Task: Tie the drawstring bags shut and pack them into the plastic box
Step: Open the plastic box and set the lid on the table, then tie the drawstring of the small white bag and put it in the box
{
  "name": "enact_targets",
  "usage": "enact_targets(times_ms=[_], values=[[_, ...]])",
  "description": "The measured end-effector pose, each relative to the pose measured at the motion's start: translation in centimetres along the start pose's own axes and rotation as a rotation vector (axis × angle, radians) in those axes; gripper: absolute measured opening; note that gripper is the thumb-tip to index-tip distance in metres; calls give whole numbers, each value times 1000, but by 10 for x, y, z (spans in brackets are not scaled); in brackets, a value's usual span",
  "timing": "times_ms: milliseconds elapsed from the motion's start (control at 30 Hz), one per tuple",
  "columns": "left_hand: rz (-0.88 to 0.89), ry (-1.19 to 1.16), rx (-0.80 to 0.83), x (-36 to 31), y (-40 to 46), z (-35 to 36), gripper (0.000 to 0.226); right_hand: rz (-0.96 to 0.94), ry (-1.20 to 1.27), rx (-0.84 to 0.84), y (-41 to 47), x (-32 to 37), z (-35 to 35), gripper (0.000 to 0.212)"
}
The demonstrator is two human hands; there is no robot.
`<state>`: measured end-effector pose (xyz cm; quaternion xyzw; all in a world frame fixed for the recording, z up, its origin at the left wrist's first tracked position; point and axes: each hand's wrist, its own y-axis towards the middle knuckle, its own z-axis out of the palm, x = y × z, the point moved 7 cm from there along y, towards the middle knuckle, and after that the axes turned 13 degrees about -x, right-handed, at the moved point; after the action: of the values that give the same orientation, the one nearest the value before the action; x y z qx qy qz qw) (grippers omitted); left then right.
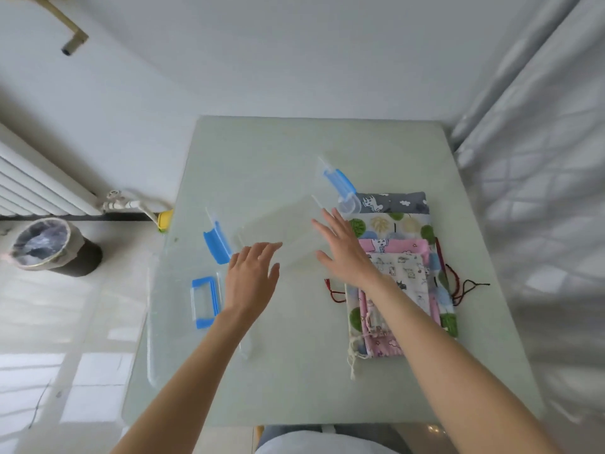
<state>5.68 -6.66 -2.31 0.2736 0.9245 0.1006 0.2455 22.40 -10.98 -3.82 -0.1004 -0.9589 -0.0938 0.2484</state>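
- both hands, left hand (250,276) and right hand (340,249), fingers spread, gripping nothing, at the blurry clear plastic box with blue clips (278,234)
- stack of flat patterned fabric drawstring bags (393,231) just right of it

At mid-frame the plastic box (281,237) is clear and nearly colourless, with bright blue latches (216,242) at its left and upper right ends. Lower left of it, the clear lid (170,322) carries a blue clasp frame (204,303). Right of centre lies a stack of drawstring bags: the grey bag (393,202) has white cartoon animals and clouds; the cream bag (402,226) shows green and beige round trees; the pink bag (397,245) has white animal figures; the off-white bag (406,273) bears small dark drawings. Dark red cords (465,286) trail at the right. The table (262,152) is pale green. At the left edge, the waste bin (77,260) is dark with a grey liner.
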Motion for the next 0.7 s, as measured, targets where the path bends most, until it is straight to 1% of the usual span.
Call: enact_targets(times_ms=[67, 133, 200, 233, 300, 333, 400, 467, 533, 567, 633, 700], values=[[92, -68, -110, -26, 1, -10, 35, -3, 93, -101, -7, -5, -21, 55], [163, -180, -120, -54, 2, -6, 30, 43, 147, -209, -26, -18, -45, 45], [144, -294, 28, -81, -3, 15, 26, 126, 121, -281, -60, -43, -62, 35], [111, -324, 165, -95, -10, 35, 26, 179, 91, -284, -81, -60, -68, 30], [82, -282, 447, -115, -30, 74, 34, 277, 26, -236, -119, -93, -70, 23], [87, -242, 551, -124, -44, 92, 40, 320, 1, -200, -136, -110, -68, 23], [97, -184, 651, -135, -69, 120, 53, 375, -30, -110, -165, -138, -60, 31], [97, -146, 668, -139, -89, 141, 62, 392, -60, -14, -186, -159, -48, 45], [76, -143, 644, -137, -100, 156, 59, 391, -48, 47, -200, -175, -35, 52], [56, -159, 615, -134, -102, 161, 53, 383, -33, 45, -204, -181, -31, 51], [28, -212, 561, -125, -100, 164, 43, 355, 12, -28, -206, -187, -32, 43], [42, -276, 555, -118, -98, 166, 37, 342, 58, -96, -205, -194, -34, 36]])
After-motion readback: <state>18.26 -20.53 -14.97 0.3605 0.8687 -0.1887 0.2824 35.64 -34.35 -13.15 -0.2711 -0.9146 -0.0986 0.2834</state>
